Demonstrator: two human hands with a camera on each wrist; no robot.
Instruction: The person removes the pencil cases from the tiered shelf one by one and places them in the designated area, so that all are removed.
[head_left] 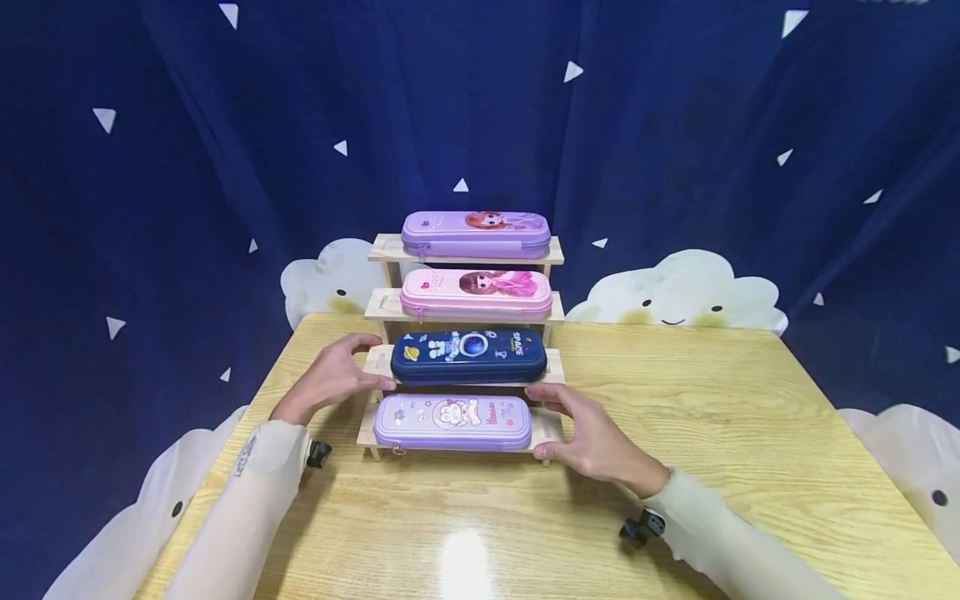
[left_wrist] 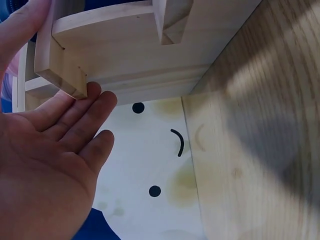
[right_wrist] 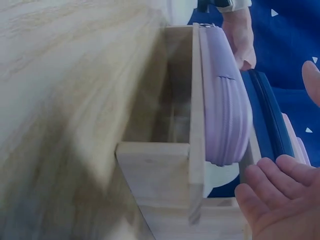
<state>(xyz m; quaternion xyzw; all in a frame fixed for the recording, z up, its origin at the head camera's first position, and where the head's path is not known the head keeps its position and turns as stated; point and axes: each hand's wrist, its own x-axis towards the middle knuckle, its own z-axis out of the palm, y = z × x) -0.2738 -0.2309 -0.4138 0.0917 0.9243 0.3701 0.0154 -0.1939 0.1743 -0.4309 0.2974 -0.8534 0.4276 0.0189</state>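
One bare left hand (head_left: 330,377), thumb and fingers spread wide, reaches around the left end of the third step down on a wooden stand (head_left: 380,308); its thumb tip sits by the near left corner of a navy space-print case (head_left: 468,367), though whether it touches the case cannot be told. The navy space-print case lies flat on that step, between the two hands, below a purple case (head_left: 450,237) on the top step and a pink case (head_left: 442,296) on the second, and above a lavender case (head_left: 420,425) on the lowest. At right, a right hand (head_left: 600,437) stands wide, fingertips just beside the navy space-print case's right end, thumb near the lowest step's right end.
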